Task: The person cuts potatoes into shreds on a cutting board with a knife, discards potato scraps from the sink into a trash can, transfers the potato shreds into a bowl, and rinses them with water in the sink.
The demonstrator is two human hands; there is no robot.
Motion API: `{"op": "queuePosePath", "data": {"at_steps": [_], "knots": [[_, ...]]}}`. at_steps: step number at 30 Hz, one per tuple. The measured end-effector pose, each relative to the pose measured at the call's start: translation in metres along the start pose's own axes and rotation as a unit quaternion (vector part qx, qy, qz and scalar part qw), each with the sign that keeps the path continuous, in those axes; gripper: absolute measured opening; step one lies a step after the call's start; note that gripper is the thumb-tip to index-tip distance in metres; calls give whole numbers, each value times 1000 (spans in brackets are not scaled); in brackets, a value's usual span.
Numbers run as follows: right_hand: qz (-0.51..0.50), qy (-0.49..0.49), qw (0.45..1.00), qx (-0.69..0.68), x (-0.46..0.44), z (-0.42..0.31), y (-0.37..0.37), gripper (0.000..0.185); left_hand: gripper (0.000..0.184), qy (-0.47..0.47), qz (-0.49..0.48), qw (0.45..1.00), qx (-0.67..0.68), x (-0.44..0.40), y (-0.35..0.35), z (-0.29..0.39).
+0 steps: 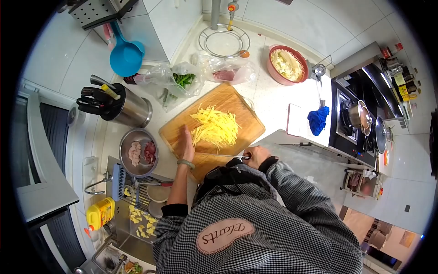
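Observation:
A wooden cutting board (246, 118) lies on the counter with a heap of thin yellow strips (215, 127) on it. My left hand (186, 145) is flat and upright, its fingers stretched along the left side of the heap. At the near right edge of the board, my right hand (256, 157) is wrapped round the handle of a knife. The knife's blade (214, 155) points left across the board, below the heap, and its tip is close to my left wrist.
Beyond the board lie plastic bags (182, 84) with greens and meat, and a red basket (273, 75). Left are a knife block (132, 109), a metal bowl (125, 160) with meat and the sink (141, 244). At right are a phone-like slab (294, 120), blue cloth (318, 120) and stove (342, 116).

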State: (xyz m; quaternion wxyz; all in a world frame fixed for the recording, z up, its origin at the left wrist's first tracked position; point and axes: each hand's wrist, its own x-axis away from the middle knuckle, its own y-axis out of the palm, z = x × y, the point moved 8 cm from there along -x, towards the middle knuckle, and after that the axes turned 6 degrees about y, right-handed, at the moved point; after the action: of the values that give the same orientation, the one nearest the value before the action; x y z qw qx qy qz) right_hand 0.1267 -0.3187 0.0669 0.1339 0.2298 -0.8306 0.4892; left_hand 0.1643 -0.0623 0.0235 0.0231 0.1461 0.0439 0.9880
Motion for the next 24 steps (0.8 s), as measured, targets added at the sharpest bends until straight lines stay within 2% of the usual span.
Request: {"op": "queuePosePath", "data": {"at_steps": [1, 3, 4, 6, 7, 8, 10, 12, 14, 15, 17, 18, 20, 21, 22, 24], "knots": [[-16, 17, 999, 29, -6, 1, 6, 28, 78, -21, -37, 999, 18, 0, 7, -3], [-34, 32, 997, 57, -11, 2, 10, 28, 81, -16, -49, 999, 13, -4, 10, 0], [4, 40, 999, 28, -12, 2, 2, 25, 83, -6, -47, 999, 5, -5, 8, 4], [61, 79, 995, 23, -12, 3, -13, 22, 82, 34, -7, 999, -16, -3, -5, 16], [53, 90, 994, 19, -12, 2, -17, 22, 81, 73, 30, 996, -36, 0, -16, 25], [44, 102, 994, 15, -12, 1, -19, 22, 81, 72, 37, 996, -36, 5, -21, 26], [58, 77, 995, 3, -16, -1, -6, 23, 78, 76, 92, 993, -11, 14, -40, 29], [39, 23, 995, -90, -26, -17, 18, 26, 75, 82, 143, 986, 15, 24, -54, 30], [31, 8, 994, -102, -38, -44, 39, 29, 72, 88, 194, 976, 41, 35, -68, 30], [4, 4, 994, -111, -44, -58, 49, 30, 72, 90, 196, 976, 39, 38, -70, 27], [-56, 20, 986, -155, -55, -74, 66, 30, 60, 140, 211, 964, 78, 44, -77, 18], [-56, 18, 986, -155, -58, -74, 68, 30, 60, 141, 212, 964, 78, 47, -81, 7], [6, 87, 979, -182, -66, -55, 68, 31, 53, 182, 201, 962, 37, 53, -86, -4], [77, 104, 979, -160, -71, -42, 66, 31, 53, 183, 204, 961, 36, 54, -86, -5], [134, 103, 963, -208, -73, -32, 56, 31, 52, 181, 200, 963, 20, 56, -84, -5], [119, 114, 955, -246, -74, -16, 46, 33, 49, 179, 191, 965, -13, 57, -74, -5]]}}
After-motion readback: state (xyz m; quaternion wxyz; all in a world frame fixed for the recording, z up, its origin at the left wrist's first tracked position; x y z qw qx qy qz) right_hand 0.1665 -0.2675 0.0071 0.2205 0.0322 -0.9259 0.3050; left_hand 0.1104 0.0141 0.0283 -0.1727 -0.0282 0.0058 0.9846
